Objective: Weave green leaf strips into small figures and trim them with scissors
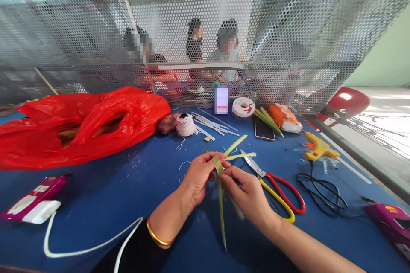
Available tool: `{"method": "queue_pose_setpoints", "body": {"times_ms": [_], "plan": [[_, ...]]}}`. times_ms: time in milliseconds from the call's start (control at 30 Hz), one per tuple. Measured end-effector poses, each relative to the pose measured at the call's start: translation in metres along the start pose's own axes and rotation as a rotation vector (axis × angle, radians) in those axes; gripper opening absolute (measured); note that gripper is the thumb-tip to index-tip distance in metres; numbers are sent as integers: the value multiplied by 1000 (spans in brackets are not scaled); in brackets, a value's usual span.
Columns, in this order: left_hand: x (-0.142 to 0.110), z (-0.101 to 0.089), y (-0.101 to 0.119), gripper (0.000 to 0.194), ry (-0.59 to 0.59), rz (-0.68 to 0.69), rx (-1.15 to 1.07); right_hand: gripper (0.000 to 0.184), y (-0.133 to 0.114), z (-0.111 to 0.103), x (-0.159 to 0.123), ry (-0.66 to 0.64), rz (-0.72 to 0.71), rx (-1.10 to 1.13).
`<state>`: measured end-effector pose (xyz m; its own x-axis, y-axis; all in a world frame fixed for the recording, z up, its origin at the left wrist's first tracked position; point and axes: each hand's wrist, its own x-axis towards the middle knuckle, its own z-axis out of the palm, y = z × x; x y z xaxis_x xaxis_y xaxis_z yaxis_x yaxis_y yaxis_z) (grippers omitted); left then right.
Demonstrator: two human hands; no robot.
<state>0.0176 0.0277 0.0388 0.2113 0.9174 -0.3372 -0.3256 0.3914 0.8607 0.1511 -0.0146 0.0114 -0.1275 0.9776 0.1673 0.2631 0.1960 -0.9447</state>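
Note:
Green leaf-like strips (219, 187) are folded over each other between my hands, above the blue table. My left hand (200, 175) pinches the folded part between thumb and fingers. From the right, my right hand (243, 190) grips the same strips just below the fold. Two pale ends stick out up and to the right, and one long end hangs down towards me. Scissors (261, 172) with one red and one yellow handle lie beside my right hand, blades parted. A spool of white thread (186, 125) stands beyond my left hand.
A red plastic bag (137, 106) covers the left back. White sticks (211, 123), a ribbon roll (243, 106), a phone (221, 100) and a yellow glue gun (320, 147) with a black cord lie around. Perforated metal panels (173, 13) stand behind, with people beyond.

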Motion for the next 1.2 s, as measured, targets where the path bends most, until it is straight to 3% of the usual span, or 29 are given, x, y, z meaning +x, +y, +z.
{"method": "queue_pose_setpoints", "body": {"times_ms": [233, 367, 567, 967, 1067, 1133, 1200], "plan": [[3, -5, 7, 36, -35, -5, 18, 11, -6, -2, 4, 50, 9, 146], [0, -4, 11, 33, -40, -11, 13, 20, 1, 3, 4, 153, 0, 150], [-6, 1, 11, 25, -57, -76, 39, 31, 9, 3, 4, 226, -42, -64], [-2, 0, 10, 22, -87, -209, -132, 16, 18, -4, 6, 271, -204, -574], [-1, 2, 10, 19, -50, -217, -185, 8, 14, -7, 6, 333, -359, -747], [-1, 2, 10, 18, -21, -189, -205, 2, 7, -10, 4, 385, -559, -860], [-1, 2, 8, 17, -8, -160, -210, 7, 0, -13, 2, 347, -813, -901]]}}
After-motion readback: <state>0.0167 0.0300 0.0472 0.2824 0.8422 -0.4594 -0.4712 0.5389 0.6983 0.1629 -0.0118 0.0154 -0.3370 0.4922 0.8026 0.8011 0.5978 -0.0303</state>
